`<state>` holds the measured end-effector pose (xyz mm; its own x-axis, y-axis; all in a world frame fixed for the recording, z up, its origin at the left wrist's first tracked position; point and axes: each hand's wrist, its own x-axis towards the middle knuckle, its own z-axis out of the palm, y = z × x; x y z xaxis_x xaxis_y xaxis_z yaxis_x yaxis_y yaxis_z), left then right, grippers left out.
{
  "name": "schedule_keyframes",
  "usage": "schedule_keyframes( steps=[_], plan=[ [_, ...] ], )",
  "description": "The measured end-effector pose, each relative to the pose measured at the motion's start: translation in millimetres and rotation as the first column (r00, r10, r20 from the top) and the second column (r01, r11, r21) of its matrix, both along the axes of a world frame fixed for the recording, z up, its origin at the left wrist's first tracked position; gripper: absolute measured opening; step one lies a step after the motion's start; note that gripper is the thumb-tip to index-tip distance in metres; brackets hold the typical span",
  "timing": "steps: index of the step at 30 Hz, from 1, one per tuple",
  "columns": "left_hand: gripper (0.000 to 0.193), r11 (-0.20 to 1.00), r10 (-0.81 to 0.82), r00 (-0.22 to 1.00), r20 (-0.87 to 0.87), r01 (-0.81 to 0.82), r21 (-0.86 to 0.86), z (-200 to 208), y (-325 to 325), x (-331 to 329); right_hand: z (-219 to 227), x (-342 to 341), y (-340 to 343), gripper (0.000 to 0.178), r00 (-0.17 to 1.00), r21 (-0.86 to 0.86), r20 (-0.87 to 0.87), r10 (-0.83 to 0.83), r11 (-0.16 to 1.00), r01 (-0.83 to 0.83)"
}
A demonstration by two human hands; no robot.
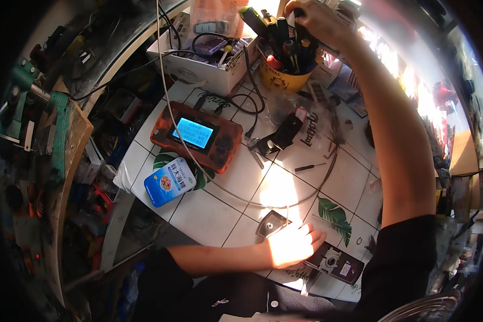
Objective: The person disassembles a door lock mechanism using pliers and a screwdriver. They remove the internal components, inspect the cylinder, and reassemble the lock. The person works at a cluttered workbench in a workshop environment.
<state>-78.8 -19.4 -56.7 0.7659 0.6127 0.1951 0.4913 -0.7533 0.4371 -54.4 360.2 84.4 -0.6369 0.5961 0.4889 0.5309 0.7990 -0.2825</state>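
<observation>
Dark, soft cloth [241,290] with a pale button covers the wearer's body along the lower edge. Just beyond, the left hand [295,246] lies low over a white tabletop [198,231] with a tile grid and green leaf prints; glare bleaches its bent fingers, so I cannot tell whether they pinch anything. Beside it sit a dark, flat, round-cornered piece [272,224] and a smooth black case [338,264] — its long axis slanting from near the fingers down to the right. Far off, the right hand [317,20] is at the top of a round yellow tub [284,80] (crammed with upright tools [287,45]), touching a black handle; whether it is clamped I cannot tell. Leftward are an orange plastic box [228,153] with a lit screen and a blue tin [169,182]. Bare tile opens between tin and left hand — good room, ending at the table's curved left edge.
</observation>
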Motion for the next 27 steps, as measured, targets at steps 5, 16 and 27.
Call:
schedule_keyframes(
  steps=[5,16,27],
  plan=[
    [0.061,1.000,-0.008,0.999,0.046,0.008,-0.017,-4,-3,1,83,43,-43,0.027,0.990,-0.206,-0.060,-0.125,0.972,0.110],
    [0.065,1.000,-0.008,0.999,0.041,0.009,-0.020,-4,-4,1,101,66,-100,0.029,0.899,-0.411,-0.380,-0.219,0.910,0.048],
    [0.055,0.999,-0.001,0.999,0.051,-0.002,0.053,-4,-2,0,88,70,-79,0.020,0.924,-0.459,-0.296,-0.240,0.885,0.083]
  ],
)
